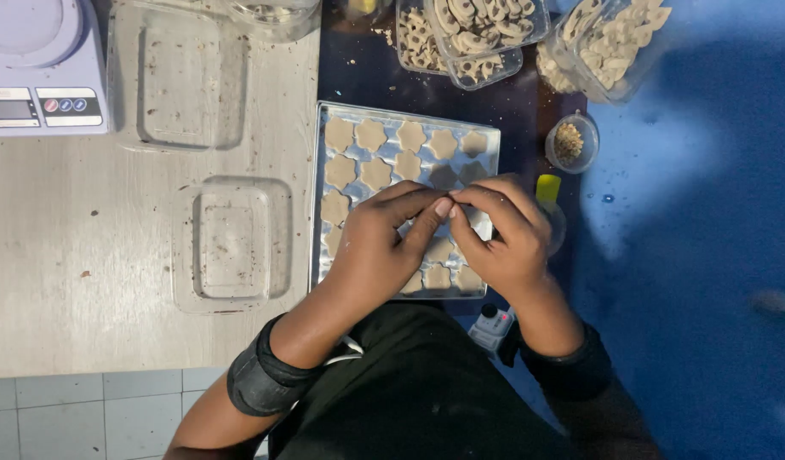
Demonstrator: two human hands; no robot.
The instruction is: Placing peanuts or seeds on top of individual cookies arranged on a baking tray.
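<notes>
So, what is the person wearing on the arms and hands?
Both hands, left hand and right hand, are bare: no gloves, and no rings that I can make out. Each forearm carries a wide black band, the left band and the right band. No sleeves reach the forearms.

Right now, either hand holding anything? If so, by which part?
Cannot tell. Left hand and right hand meet fingertip to fingertip above the cookie tray; anything pinched between them is hidden.
</notes>
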